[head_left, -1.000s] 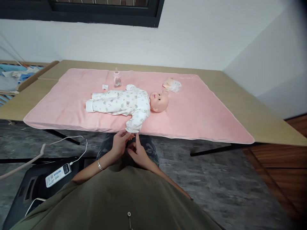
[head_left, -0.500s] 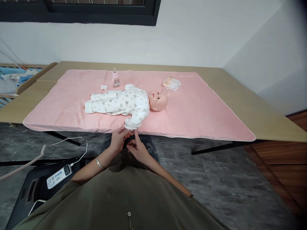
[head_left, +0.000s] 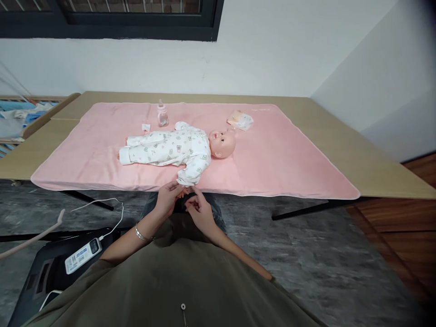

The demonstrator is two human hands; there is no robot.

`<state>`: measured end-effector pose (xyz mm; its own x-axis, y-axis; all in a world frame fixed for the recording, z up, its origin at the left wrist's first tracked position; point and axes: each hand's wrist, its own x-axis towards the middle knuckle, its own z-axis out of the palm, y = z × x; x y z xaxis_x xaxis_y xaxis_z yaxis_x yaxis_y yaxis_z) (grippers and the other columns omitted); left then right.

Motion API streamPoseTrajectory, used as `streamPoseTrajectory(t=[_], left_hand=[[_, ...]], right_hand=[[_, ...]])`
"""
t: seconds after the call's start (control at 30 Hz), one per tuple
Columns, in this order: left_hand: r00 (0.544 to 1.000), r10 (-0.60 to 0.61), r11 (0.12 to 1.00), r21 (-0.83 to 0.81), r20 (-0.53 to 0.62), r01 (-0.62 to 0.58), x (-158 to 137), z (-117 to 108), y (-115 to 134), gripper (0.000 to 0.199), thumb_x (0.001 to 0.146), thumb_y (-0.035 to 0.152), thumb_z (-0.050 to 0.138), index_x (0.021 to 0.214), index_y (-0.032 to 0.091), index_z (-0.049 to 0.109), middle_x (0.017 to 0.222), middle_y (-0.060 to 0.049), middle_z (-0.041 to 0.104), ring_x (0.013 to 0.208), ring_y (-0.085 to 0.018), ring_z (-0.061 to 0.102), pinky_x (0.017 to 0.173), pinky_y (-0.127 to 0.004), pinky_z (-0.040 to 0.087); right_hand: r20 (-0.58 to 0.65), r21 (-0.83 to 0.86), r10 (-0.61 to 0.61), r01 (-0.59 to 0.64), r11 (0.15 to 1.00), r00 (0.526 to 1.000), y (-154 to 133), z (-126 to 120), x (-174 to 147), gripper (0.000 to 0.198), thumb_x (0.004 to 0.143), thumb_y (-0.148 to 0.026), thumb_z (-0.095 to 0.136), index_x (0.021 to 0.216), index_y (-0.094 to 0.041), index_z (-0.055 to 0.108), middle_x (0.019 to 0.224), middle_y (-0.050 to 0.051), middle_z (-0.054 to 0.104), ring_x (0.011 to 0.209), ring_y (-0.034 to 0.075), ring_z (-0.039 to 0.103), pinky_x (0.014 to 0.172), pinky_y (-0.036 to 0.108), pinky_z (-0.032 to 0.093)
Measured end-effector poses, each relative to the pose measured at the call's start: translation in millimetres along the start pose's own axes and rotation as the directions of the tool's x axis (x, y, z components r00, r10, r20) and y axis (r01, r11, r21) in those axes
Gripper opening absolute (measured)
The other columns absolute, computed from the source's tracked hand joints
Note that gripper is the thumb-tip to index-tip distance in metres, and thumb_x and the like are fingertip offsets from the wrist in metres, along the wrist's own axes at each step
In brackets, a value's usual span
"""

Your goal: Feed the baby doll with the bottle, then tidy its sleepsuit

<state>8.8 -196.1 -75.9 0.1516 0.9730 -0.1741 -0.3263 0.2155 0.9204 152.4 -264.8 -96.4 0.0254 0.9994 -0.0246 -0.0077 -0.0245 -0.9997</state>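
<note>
A baby doll (head_left: 222, 144) in a white patterned outfit lies on its back on the pink mat (head_left: 272, 154), head to the right. Its near arm reaches toward me, and the white sleeve cuff (head_left: 186, 178) lies at the mat's front edge. My left hand (head_left: 166, 200) is closed with its fingertips on the cuff, beside the doll's small hand (head_left: 183, 193), partly hidden. My right hand (head_left: 201, 212) has its index finger stretched to the cuff's right side; the thumb stands apart and the other fingers curl loosely. No grip shows there.
Behind the doll stand a pink-topped baby bottle (head_left: 162, 114) and a small white piece (head_left: 146, 127). A crumpled white-and-orange packet (head_left: 240, 120) lies beyond its head. At lower left, a white power bank (head_left: 83, 256) with a cable rests on a black case (head_left: 37, 281).
My right hand has shifted slightly to the right, its thumb farther from the doll's hand. My left hand stays at the cuff. The whole view has tilted slightly.
</note>
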Motion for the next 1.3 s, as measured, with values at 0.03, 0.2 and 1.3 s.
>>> streamPoseTrajectory(t=[0.03,0.2,1.3], left_hand=[[1.000,0.000,1.000,-0.006,0.000,0.000,-3,1,1,0.029,0.088,0.038,0.093,0.098,0.014,0.079,0.089,-0.004,0.080,0.077,-0.017,0.073,0.075,-0.031,0.061],[1.000,-0.009,1.000,-0.014,-0.017,0.009,-15,4,5,0.057,0.061,0.053,0.106,0.098,0.013,0.087,0.086,-0.009,0.083,0.072,-0.018,0.070,0.070,-0.029,0.053],[0.834,-0.506,0.818,0.428,0.219,0.384,-7,-12,67,0.064,0.075,0.084,0.081,0.071,0.021,0.075,0.058,-0.007,0.068,0.045,-0.017,0.056,0.045,-0.028,0.041]], right_hand=[[-0.077,0.037,0.010,-0.007,0.999,0.997,-3,1,-1,0.062,0.085,-0.041,0.064,0.141,-0.014,0.062,0.095,0.003,0.070,0.077,0.013,0.064,0.071,0.026,0.052],[-0.025,0.305,0.229,-0.210,0.929,0.973,-18,11,6,0.070,0.073,-0.065,0.077,0.120,-0.015,0.064,0.081,0.000,0.065,0.061,0.015,0.064,0.048,0.026,0.054],[0.591,0.554,0.374,-0.696,0.456,0.715,-56,24,51,0.072,0.059,-0.057,0.106,0.110,-0.020,0.072,0.088,0.000,0.070,0.064,0.013,0.067,0.056,0.020,0.054]])
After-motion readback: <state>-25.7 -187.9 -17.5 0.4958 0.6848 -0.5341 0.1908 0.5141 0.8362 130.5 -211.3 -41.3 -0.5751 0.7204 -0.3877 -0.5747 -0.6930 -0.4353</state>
